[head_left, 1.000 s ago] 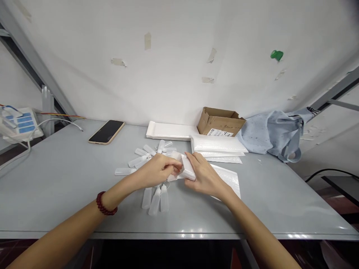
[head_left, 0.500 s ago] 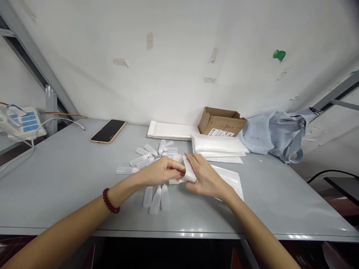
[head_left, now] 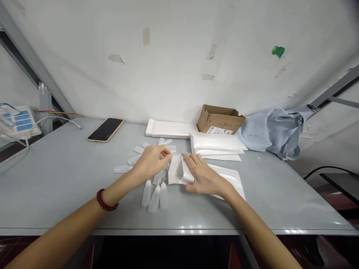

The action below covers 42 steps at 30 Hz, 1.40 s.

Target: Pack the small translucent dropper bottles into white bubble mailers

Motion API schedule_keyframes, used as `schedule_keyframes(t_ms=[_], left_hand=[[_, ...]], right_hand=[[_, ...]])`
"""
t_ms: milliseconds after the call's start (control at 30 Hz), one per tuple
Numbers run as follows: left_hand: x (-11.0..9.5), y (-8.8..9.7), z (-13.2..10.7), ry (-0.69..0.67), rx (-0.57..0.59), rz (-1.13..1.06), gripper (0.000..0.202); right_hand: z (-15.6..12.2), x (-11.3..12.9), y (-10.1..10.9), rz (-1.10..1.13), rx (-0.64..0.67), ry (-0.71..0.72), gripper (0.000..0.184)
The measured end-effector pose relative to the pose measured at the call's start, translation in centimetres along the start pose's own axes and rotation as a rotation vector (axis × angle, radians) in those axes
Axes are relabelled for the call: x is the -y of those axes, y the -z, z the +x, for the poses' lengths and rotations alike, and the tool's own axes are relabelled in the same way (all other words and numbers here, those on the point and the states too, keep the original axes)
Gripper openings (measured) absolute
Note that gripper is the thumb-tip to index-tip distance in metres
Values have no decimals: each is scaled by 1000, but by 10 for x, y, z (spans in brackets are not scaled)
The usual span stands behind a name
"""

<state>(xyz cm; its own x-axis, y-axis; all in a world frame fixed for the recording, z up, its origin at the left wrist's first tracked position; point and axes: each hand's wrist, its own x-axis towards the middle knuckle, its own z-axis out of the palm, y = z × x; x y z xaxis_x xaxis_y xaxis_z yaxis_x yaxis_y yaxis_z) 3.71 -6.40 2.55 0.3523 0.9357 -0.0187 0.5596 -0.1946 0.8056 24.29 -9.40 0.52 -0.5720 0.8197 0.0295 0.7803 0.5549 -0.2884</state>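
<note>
A white bubble mailer (head_left: 227, 177) lies on the grey table, its mouth facing left and its flap (head_left: 175, 172) spread out. My right hand (head_left: 200, 172) grips it near the mouth, fingers above and thumb below. My left hand (head_left: 154, 160) is over a cluster of small translucent squeeze bottles, thumb and fingertips pinched together. Whatever is between those fingertips is too small or hidden to make out. Several bottles (head_left: 155, 200) point toward me below that hand. Others, such as a bottle (head_left: 123, 169), fan out to the left and behind, partly covered by my left hand.
Behind my right hand are stacked bubble mailers (head_left: 217, 144), and another white mailer (head_left: 172, 129) lies by the wall. A cardboard box (head_left: 221, 119) and a light blue cloth bag (head_left: 269, 130) stand back right. At left are a phone (head_left: 106, 130) and a power strip (head_left: 21, 121) with cables.
My left hand has drawn back left from the mailer's mouth to above the bottles. My right hand keeps its grip on the mailer. The view has shifted slightly.
</note>
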Motion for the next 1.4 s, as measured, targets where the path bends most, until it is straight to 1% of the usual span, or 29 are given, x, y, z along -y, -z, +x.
schedule_keyframes(t_ms=[33, 67, 133, 200, 333, 400, 467, 567, 667, 733, 767, 833, 933, 1000, 1067, 1133, 1167, 1233, 1300, 1400], left_hand=[[2, 0, 1, 41, -42, 45, 27], [3, -1, 2, 73, -26, 72, 29], [6, -4, 2, 117, 101, 76, 30], [7, -8, 1, 128, 186, 48, 25], [6, -17, -1, 120, 220, -31, 13], [5, -20, -1, 124, 224, -39, 13], [5, -21, -1, 127, 216, -22, 14], [5, -22, 0, 123, 196, 11, 16], [9, -24, 1, 86, 145, 62, 18], [13, -26, 3, 16, 99, 125, 19], [14, -27, 3, -22, 85, 158, 19], [16, -29, 4, -76, 88, 206, 21], [16, -29, 3, -92, 107, 219, 21], [14, -28, 1, -39, 125, 187, 18], [12, -26, 0, 62, 155, 112, 19], [9, -24, 0, 148, 192, 20, 27], [8, -23, 0, 165, 217, -21, 30], [6, -21, -1, 168, 267, -80, 30], [4, -20, -1, 157, 296, -111, 24], [1, -20, -3, 121, 272, -121, 20]], right_hand=[[0, -2, 0, -3, 10, -5, 85], [0, -4, 0, -1, 14, -6, 85], [0, -6, 1, 13, 15, -4, 85], [-1, -8, 2, 33, 21, -11, 87], [-3, -8, 4, 95, 62, -39, 91], [-3, -8, 4, 136, 55, -55, 88], [-3, -7, 5, 170, 18, -67, 75], [-3, -7, 8, 200, -52, -60, 51], [-3, -6, 12, 195, -121, -87, 27], [-3, -6, 14, 172, -99, -114, 10], [-2, -6, 15, 162, -63, -116, 5], [-2, -6, 14, 150, 17, -95, 8], [0, -8, 10, 128, 88, -59, 9], [1, -10, 7, 124, 107, -37, 10], [2, -12, 5, 147, 118, -13, 11], [2, -15, 5, 182, 129, -3, 12], [2, -16, 5, 198, 136, -5, 12], [2, -17, 5, 222, 151, -15, 10], [1, -18, 6, 233, 162, -34, 6], [1, -17, 6, 224, 167, -87, 7]])
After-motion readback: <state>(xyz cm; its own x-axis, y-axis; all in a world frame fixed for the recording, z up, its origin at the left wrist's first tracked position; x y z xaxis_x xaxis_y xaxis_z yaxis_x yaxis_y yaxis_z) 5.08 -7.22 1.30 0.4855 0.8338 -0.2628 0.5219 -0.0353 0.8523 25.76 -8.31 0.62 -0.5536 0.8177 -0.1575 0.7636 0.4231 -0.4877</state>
